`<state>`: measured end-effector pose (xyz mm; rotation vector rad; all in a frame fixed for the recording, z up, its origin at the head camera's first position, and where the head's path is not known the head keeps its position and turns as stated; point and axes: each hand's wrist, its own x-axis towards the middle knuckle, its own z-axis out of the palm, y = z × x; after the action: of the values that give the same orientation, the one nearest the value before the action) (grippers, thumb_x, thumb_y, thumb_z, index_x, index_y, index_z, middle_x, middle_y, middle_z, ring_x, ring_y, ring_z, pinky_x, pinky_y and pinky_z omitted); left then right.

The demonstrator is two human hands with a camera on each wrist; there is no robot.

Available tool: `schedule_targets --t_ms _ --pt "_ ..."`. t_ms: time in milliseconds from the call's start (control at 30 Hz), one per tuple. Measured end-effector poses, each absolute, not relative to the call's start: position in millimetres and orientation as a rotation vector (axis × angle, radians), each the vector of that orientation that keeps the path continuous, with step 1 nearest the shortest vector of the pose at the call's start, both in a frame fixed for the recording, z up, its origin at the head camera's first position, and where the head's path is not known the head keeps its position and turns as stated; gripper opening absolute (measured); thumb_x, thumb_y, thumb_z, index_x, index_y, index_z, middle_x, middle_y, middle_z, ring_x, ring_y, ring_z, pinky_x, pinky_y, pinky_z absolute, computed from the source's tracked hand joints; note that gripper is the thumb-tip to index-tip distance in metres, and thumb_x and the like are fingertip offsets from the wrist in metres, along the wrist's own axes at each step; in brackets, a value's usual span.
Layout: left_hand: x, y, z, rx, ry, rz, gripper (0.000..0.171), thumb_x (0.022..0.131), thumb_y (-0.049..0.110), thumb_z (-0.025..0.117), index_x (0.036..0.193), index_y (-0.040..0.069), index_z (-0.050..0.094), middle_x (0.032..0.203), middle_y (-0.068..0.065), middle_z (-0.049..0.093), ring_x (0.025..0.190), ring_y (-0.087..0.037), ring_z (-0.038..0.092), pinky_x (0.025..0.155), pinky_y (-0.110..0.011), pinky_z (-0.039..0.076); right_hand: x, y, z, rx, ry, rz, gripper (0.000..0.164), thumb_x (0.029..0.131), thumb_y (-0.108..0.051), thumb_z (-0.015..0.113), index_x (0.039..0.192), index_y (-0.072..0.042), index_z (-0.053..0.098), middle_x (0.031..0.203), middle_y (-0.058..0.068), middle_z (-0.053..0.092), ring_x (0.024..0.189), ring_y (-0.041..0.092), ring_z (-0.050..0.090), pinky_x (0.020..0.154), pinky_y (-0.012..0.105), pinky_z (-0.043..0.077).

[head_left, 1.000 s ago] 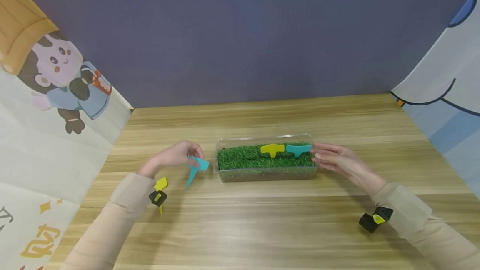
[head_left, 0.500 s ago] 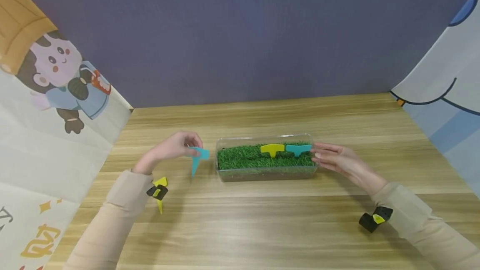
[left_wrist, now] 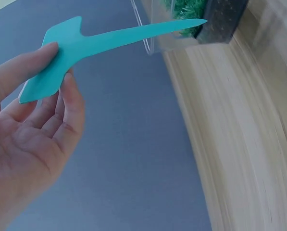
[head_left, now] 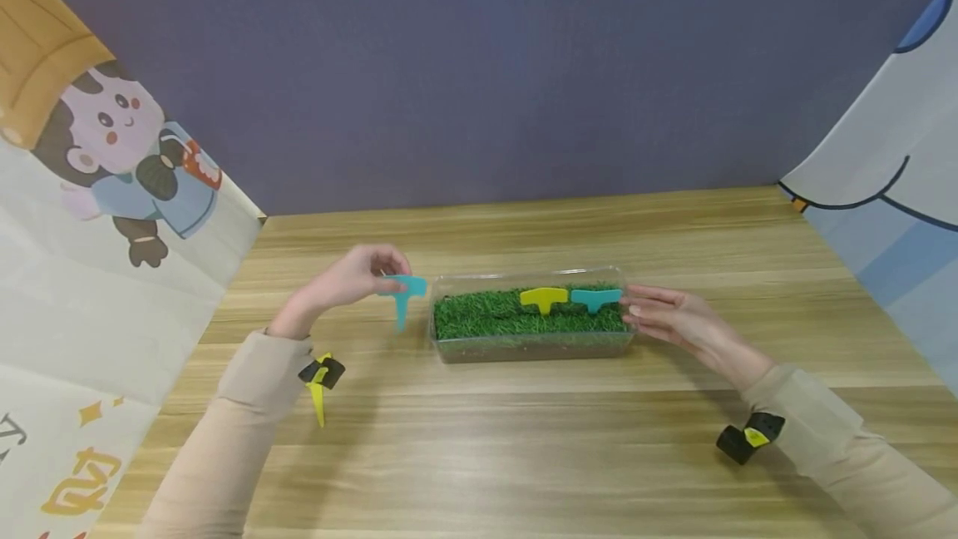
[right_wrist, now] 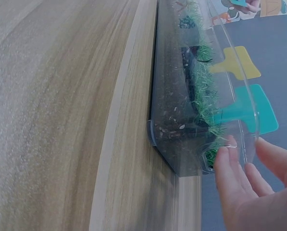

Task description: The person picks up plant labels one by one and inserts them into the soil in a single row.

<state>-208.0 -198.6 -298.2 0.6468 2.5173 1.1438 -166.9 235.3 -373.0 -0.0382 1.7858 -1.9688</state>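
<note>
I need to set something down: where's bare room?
Widest: wooden tabletop in front of the clear planter, between the sleeves; also the strip between planter and dark backdrop. Crowded: planter's left side, with left hand, teal plant label and yellow plant label; its right end, with right hand.

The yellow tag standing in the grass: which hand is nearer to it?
The right hand, at the right end of the clear box, past the standing blue tag. The left hand is outside the left end, farther from the yellow tag.
</note>
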Motion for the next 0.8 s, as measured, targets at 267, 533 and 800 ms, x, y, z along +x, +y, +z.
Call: schedule_targets --t_ms 267,533,800 --pt "-211 -185 -296 0.619 2.570 1.206 0.015 0.080 0.009 0.062 0.094 0.003 0.058 0.087 -0.008 0.059 0.081 -0.020 0.055 0.071 -0.031 0.047 -167 236 -373 -0.043 1.766 -1.988 0.063 0.085 -0.007 0.057 0.134 0.007 0.020 0.108 -0.003 0.061 0.098 0.016 0.059 0.089 0.029 0.043" --pt "-214 -172 -293 0.616 2.581 1.254 0.016 0.080 0.009 0.063 0.094 0.003 0.058 0.089 -0.008 0.060 0.081 -0.020 0.056 0.071 -0.033 0.049 -168 235 -373 -0.036 1.757 -1.989 0.062 0.085 -0.006 0.056 0.134 0.007 0.021 0.108 -0.002 0.061 0.098 0.016 0.059 0.089 0.029 0.043" --pt "-217 -160 -290 0.659 2.562 1.286 0.016 0.080 0.009 0.063 0.093 0.002 0.058 0.087 -0.009 0.060 0.078 -0.020 0.057 0.069 -0.033 0.050 -168 235 -373 -0.042 1.748 -1.999 0.062 0.085 -0.007 0.057 0.134 0.007 0.023 0.107 -0.003 0.061 0.098 0.016 0.059 0.088 0.029 0.044"
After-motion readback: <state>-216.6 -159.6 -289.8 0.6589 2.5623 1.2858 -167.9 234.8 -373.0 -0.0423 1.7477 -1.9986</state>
